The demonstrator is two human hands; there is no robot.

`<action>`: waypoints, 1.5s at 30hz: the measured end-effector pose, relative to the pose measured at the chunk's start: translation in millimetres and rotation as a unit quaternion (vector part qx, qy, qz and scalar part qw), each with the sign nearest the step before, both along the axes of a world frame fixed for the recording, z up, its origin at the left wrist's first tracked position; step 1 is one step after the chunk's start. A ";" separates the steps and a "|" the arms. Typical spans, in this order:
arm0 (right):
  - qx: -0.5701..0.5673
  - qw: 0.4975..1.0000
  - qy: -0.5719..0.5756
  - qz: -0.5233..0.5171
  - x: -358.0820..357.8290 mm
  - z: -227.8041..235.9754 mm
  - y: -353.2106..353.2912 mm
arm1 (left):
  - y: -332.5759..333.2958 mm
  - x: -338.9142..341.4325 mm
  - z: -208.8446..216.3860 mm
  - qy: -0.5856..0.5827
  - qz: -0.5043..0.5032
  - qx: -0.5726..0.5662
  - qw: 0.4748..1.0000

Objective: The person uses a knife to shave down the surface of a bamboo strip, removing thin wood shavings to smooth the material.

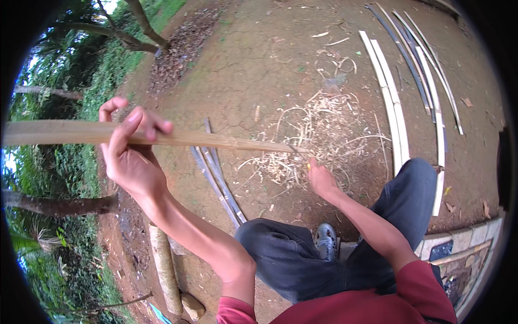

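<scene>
A long, pale bamboo strip [199, 139] runs nearly level from the left rim toward the middle of the picture. My left hand [132, 146] holds it between thumb and palm, with some fingers raised and slightly blurred. At the strip's far right end, my right hand [322, 179] is closed around a yellow-handled tool [309, 166]. Most of this tool is hidden by the fist, and a thin dark edge shows against the strip. Beneath the strip's end lies a tangled heap of curled bamboo shavings [329, 124] on the bare earth.
Split bamboo lengths [389, 102] lie at the right, with further dark and pale strips [426, 70] beyond. More dark strips [218, 183] rest by my left knee. A log [164, 270] and a stone [192, 306] are at the lower left. Trees and greenery line the left side.
</scene>
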State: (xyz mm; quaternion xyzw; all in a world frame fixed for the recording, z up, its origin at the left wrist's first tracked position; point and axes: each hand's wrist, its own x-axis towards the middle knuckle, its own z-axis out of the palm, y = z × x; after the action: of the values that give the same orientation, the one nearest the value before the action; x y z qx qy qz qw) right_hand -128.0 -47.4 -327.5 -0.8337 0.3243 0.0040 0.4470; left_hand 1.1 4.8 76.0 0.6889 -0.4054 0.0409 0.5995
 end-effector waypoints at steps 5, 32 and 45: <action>0.068 0.998 0.005 -0.009 -5.0 12.7 6.4 | 25.4 13.1 5.1 0.025 0.043 0.106 0.993; 0.088 0.975 -0.204 0.015 -23.6 125.1 53.0 | 32.2 4.6 -133.5 0.114 0.089 -0.225 0.964; 0.044 0.996 -0.042 -0.064 -15.2 20.6 15.8 | 34.5 36.5 -139.4 0.108 0.092 -0.280 0.950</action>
State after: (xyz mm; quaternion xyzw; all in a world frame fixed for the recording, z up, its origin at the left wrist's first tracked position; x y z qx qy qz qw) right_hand -143.1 -31.5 -306.9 -0.7902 0.3570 -0.0451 0.4961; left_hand 37.6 39.3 -63.4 0.5282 -0.2455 0.1334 0.8018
